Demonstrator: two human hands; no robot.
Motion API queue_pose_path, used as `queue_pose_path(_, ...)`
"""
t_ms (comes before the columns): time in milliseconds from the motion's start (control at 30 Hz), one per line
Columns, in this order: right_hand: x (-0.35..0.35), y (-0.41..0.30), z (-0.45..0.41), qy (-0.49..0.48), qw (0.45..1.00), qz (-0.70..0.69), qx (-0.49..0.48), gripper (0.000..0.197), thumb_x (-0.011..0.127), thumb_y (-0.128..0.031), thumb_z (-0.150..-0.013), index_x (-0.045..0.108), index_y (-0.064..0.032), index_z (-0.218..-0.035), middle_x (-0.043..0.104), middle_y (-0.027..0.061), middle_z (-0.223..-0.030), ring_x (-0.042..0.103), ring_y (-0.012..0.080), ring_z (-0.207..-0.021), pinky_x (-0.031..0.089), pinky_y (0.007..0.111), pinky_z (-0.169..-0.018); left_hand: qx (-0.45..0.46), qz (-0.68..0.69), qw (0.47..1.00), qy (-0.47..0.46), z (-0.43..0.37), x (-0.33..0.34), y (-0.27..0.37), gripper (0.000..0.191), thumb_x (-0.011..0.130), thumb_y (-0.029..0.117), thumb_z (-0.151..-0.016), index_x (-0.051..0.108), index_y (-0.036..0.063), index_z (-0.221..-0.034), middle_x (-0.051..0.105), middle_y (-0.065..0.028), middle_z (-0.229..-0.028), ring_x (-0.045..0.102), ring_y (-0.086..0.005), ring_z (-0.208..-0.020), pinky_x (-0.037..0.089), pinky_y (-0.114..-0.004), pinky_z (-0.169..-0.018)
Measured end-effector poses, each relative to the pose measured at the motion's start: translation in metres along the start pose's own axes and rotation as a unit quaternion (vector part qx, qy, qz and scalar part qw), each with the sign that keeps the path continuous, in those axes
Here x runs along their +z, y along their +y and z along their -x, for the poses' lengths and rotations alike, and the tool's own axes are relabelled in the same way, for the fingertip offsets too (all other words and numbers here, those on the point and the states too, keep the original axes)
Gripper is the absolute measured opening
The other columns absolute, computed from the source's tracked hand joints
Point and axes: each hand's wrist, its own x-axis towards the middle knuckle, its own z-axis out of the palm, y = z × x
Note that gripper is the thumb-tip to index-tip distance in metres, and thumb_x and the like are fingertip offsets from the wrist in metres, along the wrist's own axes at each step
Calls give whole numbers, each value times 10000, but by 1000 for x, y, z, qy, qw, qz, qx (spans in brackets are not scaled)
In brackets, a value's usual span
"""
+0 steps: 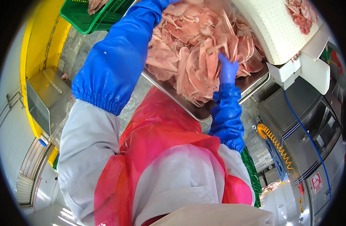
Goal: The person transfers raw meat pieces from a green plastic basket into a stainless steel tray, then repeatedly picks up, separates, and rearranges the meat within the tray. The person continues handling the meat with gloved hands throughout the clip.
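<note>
A large metal tray [201,115] in front of me is heaped with thin slices of raw pale pink meat [195,62]. My right hand [228,67], in a blue glove and blue sleeve cover, is at the right side of the heap, its fingers among the slices; some folded slices stand up against them. My left arm reaches over the tray's left side to its far part. Only a bit of my left hand [174,1] shows at the top edge of the view, so its fingers and what they touch are hidden.
A white textured conveyor belt [263,34] with meat pieces [302,17] on it runs beyond the tray at the right. Steel machinery [291,104] with a coiled orange hose [274,144] stands below it. A green crate [85,19] holding meat is at upper left, near a metal bin [48,99].
</note>
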Motion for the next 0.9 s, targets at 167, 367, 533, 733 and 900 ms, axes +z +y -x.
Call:
queue_pose_path(167, 3, 2, 89, -98, 963, -132, 214, 630, 775, 9, -849, 529, 57, -1426, 668, 153, -1275, 668, 238, -1144, 540, 353, -1010, -16, 197, 972, 129, 26, -30, -19, 409, 660, 389, -944, 740, 57, -1169, 764, -154, -1086, 734, -311, -961, 561, -425, -868)
queue_pose_path(367, 51, 36, 87, -179, 937, 299, 30, 549, 771, -83, -883, 597, -20, -1400, 714, 156, -1262, 709, 279, -1101, 556, 367, -969, 31, 628, 761, 160, 49, -42, -56, 390, 681, 258, -988, 688, 28, -1303, 719, -67, -1192, 675, -172, -1037, 540, -307, -894)
queue_pose_path(533, 54, 9, 71, -63, 961, 234, -132, 587, 785, -141, -863, 607, -93, -1420, 695, 150, -1297, 670, 316, -1182, 514, 385, -1036, -85, 548, 829, 73, 88, -47, -57, 453, 673, 305, -991, 652, 21, -1345, 694, -103, -1278, 667, -205, -1112, 531, -349, -963)
queue_pose_path(733, 34, 19, 33, -12, 775, 586, -236, 804, 802, -246, -785, 496, -232, -1528, 435, 133, -1587, 365, 424, -1473, 266, 609, -1202, 114, 94, 971, 189, 108, 46, -43, 922, 814, 522, -785, 401, 308, -1581, 414, -102, -1608, 318, -403, -1511, 249, -614, -1219)
queue_pose_path(900, 14, 26, -36, 6, 721, 662, -204, 692, 751, -293, -818, 545, -313, -1478, 485, 123, -1556, 420, 429, -1439, 299, 623, -1171, 104, -167, 976, 91, 121, 91, -1, 980, 795, 586, -778, 319, 383, -1611, 333, -49, -1666, 288, -370, -1535, 204, -731, -1170)
